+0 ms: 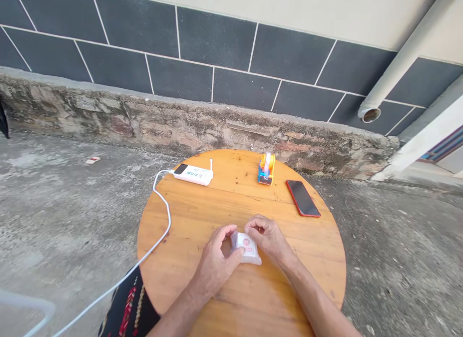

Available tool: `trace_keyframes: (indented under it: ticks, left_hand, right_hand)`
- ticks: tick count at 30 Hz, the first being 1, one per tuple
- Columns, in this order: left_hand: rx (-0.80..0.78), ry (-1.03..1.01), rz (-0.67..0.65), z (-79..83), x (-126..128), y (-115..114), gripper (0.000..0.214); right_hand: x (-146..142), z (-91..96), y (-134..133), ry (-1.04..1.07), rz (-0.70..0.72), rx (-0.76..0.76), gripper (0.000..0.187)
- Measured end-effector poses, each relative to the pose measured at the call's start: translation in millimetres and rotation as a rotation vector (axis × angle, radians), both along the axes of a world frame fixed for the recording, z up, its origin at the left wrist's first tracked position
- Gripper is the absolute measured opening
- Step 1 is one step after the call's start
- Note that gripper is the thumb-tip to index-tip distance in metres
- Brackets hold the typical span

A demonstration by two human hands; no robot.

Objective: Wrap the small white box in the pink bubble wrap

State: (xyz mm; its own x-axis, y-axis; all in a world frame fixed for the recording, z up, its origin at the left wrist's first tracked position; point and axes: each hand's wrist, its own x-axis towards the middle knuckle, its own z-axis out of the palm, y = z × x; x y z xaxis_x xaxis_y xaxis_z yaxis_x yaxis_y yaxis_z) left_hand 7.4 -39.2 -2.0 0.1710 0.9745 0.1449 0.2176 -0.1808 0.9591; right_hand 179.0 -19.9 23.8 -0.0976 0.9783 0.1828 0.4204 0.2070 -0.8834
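Observation:
A small white packet (249, 252) with pink-red print and a see-through wrapper lies on the round wooden table, close to its near side. My left hand (219, 257) grips it from the left, the thumb pressed on its front and the fingers bent round its far edge. With thumb and forefinger together, my right hand (267, 235) pinches at the packet's upper right edge. Exactly what bit of wrapper sits between those right fingertips is hidden.
A white device (193, 175) with a dark screen and white cable (167, 206) lies at the table's (173, 274) far left. Toward the back stands a yellow-and-blue tape dispenser (266, 169). A red-edged phone (303, 198) lies at the right. Behind runs a stone-based wall (181, 122).

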Motion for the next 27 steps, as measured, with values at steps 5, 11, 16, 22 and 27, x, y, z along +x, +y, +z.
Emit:
trace_keyframes:
  ticks: [5,11,16,22,27]
  left_hand:
    - [0.004,-0.004,-0.010,0.4,0,-2,0.046]
    - [0.123,0.034,-0.073,3.2,1,-6,0.052]
    - [0.334,0.078,-0.145,1.2,1,-7,0.059]
    - [0.448,0.147,-0.169,-1.1,-1,-7,0.069]
    - [0.476,0.205,-0.193,-3.7,-1,-6,0.067]
  right_hand:
    - [-2,1.5,5,0.121,-0.057,-0.111,0.019]
    - [-2,5.1,7,0.240,-0.120,-0.143,0.022]
    - [1,11.3,9,0.290,-0.171,-0.096,0.024]
    - [5,28.3,19,0.275,-0.173,-0.046,0.023]
    - [7,30.1,35,0.250,-0.198,-0.011,0.023]
